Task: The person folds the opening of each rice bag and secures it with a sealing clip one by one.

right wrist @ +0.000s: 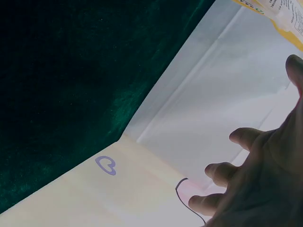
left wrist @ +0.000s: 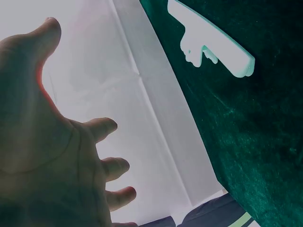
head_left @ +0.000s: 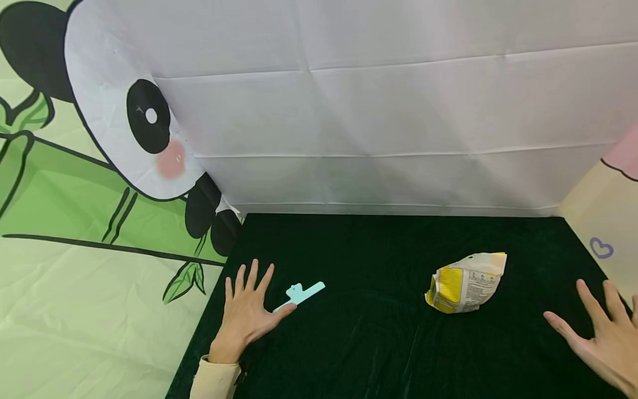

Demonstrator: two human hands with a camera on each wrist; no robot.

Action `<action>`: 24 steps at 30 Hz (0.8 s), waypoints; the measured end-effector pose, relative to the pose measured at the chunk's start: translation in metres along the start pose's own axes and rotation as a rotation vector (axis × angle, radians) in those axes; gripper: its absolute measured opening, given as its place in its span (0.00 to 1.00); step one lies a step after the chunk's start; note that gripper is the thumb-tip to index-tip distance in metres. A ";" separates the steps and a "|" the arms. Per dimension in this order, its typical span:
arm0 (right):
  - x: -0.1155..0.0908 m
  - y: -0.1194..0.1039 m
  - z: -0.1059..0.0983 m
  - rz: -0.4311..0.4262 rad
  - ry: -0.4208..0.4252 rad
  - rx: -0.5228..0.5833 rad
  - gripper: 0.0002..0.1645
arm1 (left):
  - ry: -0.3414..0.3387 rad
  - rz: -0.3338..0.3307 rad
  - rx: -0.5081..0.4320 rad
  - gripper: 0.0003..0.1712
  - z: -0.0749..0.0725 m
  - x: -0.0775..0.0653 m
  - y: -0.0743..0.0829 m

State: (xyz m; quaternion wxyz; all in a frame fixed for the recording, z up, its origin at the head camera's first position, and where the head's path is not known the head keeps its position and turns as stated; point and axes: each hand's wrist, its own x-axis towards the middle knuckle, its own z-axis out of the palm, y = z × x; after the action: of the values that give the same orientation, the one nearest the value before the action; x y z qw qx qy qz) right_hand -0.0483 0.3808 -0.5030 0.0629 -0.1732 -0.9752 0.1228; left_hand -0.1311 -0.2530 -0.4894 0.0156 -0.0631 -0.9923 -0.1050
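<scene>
My left hand [head_left: 249, 318] is at the left side of the dark green table, fingers spread and straight, holding nothing. Just right of it lies a pale mint bag clip [head_left: 305, 293], a narrow bar with a small animal-shaped figure on one side; the thumb tip overlaps its near end in the head view. The left wrist view shows the clip [left wrist: 215, 40] whole, apart from the fingers. A crumpled yellow and white packet [head_left: 466, 284] with printed text lies right of centre. Farther right, my right hand [head_left: 608, 341] has its fingers spread, with nothing in it, partly cut off by the frame.
A dark green cloth [head_left: 369, 343] covers the table. Behind it hangs a creased white sheet [head_left: 379, 111]. On the left is a green fabric [head_left: 75, 310] printed with a panda and bamboo; on the right, a cream panel [head_left: 593, 216] carries a purple heart.
</scene>
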 end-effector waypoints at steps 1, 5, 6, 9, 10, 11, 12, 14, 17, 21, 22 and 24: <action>0.000 0.000 0.000 0.001 -0.003 -0.002 0.74 | -0.003 0.000 -0.001 0.62 0.000 0.000 0.000; 0.001 0.001 0.000 -0.010 -0.003 0.003 0.74 | -0.013 0.000 -0.001 0.61 0.001 0.000 -0.001; 0.001 0.001 -0.001 -0.015 -0.001 0.006 0.74 | -0.015 0.001 0.001 0.61 0.001 -0.001 -0.001; 0.000 0.001 -0.001 -0.035 0.009 0.013 0.72 | -0.017 0.001 0.000 0.61 0.001 -0.001 -0.001; 0.000 0.001 -0.001 -0.040 0.010 0.012 0.72 | -0.017 0.003 0.002 0.61 0.001 -0.001 -0.002; 0.000 0.001 -0.001 -0.042 0.011 0.012 0.72 | -0.017 0.005 0.001 0.61 0.001 -0.001 -0.002; 0.001 0.001 -0.001 -0.044 0.013 0.014 0.72 | -0.018 0.005 -0.002 0.61 0.002 -0.001 -0.002; 0.001 0.001 -0.001 -0.046 0.015 0.016 0.72 | -0.016 0.010 -0.001 0.61 0.002 -0.001 -0.003; 0.001 0.001 -0.001 -0.044 0.015 0.020 0.73 | -0.012 0.010 -0.008 0.61 0.003 -0.001 -0.003; 0.001 0.000 -0.001 -0.056 0.020 0.001 0.75 | -0.021 0.002 -0.015 0.62 0.004 0.000 -0.003; 0.001 -0.001 -0.001 -0.062 0.025 0.002 0.75 | -0.026 0.000 -0.018 0.62 0.004 0.000 -0.003; 0.002 -0.002 -0.002 -0.069 0.034 0.002 0.75 | -0.038 -0.003 -0.025 0.61 0.004 0.000 -0.002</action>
State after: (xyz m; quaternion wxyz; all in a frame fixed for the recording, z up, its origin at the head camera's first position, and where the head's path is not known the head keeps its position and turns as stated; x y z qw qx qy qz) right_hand -0.0504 0.3801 -0.5001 0.0839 -0.1413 -0.9793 0.1184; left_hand -0.1317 -0.2545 -0.4934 -0.0041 -0.0636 -0.9912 -0.1163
